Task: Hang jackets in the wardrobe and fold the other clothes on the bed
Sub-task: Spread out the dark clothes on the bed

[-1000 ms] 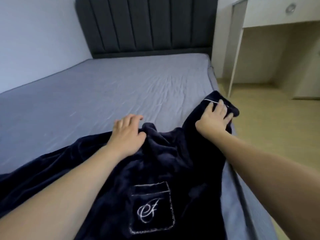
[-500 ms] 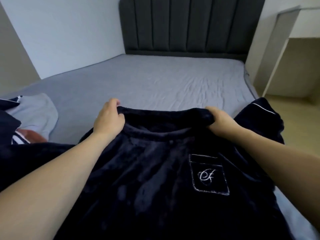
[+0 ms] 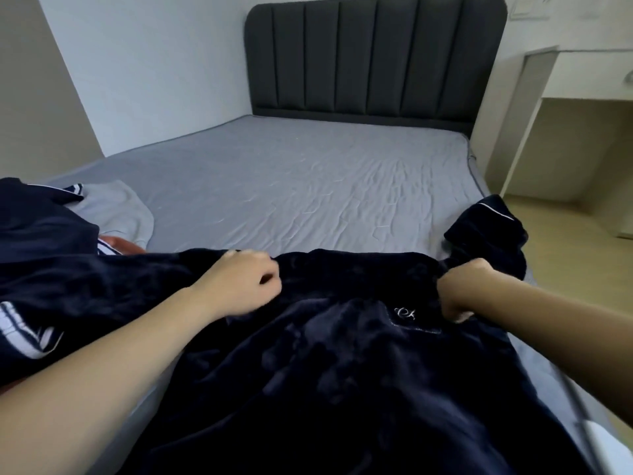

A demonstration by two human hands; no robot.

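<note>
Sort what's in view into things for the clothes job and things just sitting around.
For the job: navy fleece top, gripped by left hand and right hand; striped navy garment; grey garment; bed.

Just there: headboard; white desk.

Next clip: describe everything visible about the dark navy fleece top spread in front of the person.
The navy fleece top looks plush and soft, with a chest pocket edged in pale stitching and bearing a monogram. It lies rumpled on the bed, one white-piped sleeve cuff at the right edge. The left hand and right hand grip its upper edge.
</note>
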